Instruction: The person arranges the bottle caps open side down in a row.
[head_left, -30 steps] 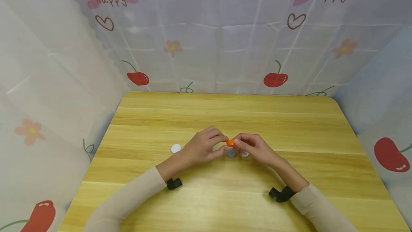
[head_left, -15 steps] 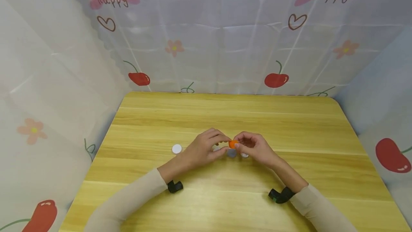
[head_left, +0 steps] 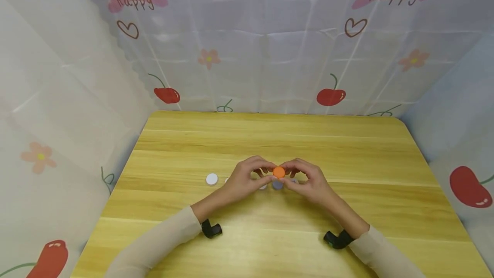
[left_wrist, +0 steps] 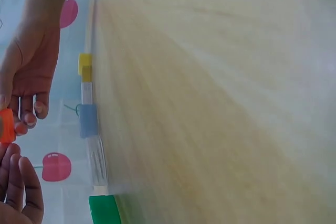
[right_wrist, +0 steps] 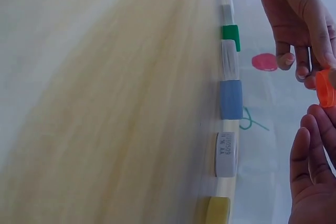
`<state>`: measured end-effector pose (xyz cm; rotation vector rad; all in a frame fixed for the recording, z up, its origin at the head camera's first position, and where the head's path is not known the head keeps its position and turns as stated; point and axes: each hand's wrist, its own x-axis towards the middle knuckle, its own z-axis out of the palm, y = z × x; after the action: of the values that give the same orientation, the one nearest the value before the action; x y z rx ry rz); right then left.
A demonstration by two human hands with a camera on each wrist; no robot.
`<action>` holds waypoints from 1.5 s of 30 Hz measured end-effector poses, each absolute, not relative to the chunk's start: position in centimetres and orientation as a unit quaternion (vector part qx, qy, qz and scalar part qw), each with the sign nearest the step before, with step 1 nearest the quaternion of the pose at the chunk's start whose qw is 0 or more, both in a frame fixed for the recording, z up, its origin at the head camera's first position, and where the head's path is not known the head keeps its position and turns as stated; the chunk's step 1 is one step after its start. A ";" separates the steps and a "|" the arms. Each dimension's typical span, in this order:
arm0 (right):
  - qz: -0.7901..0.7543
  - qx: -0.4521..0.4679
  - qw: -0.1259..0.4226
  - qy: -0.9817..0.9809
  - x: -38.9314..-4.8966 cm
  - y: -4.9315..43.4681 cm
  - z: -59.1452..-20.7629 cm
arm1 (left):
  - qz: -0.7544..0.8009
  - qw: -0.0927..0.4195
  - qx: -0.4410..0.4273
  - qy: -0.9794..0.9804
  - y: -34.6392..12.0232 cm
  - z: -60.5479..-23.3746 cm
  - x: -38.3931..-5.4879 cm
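An orange bottle cap (head_left: 278, 172) is held up off the table between my two hands, its round flat face toward the head camera. My left hand (head_left: 248, 180) pinches its left edge with thumb and index finger. From the other side, my right hand (head_left: 310, 182) pinches the right edge the same way. Just below the orange cap lies a blue cap (head_left: 277, 185). The right wrist view shows the orange cap (right_wrist: 325, 87) side-on at the frame's edge, with the other fingers of both hands loosely bent.
More caps stand in a row on the wooden table (head_left: 247, 235): white (head_left: 212, 179), green (right_wrist: 231, 37), clear (right_wrist: 230, 59), printed white (right_wrist: 226, 154) and yellow (right_wrist: 218, 211). Black wrist cameras sit on both wrists. Patterned curtains (head_left: 262, 46) enclose the table's back and sides.
The orange cap has turned from side-on to face the head camera. My left fingers have closed in on its left edge, while my right hand has stayed on it throughout.
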<state>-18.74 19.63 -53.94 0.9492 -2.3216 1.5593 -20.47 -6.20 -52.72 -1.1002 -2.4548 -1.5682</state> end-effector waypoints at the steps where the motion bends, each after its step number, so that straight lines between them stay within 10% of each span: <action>1: 0.524 0.322 0.096 -0.783 -18.7 19.7 -54.0 | -0.500 0.018 -0.357 -0.789 -6.2 -52.8 -20.5; 17: 0.363 0.311 0.110 -0.871 -15.6 25.9 -52.7 | -0.302 0.035 -0.479 -0.823 -0.3 -52.7 -21.6; 45: 0.306 0.248 0.053 -0.918 -16.5 32.6 -54.7 | -0.046 -0.010 -0.432 -0.901 10.7 -53.5 -21.9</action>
<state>-16.53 32.62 -54.67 0.7540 -2.7906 0.9296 -21.94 10.69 -53.46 -1.3658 -2.8470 -0.1441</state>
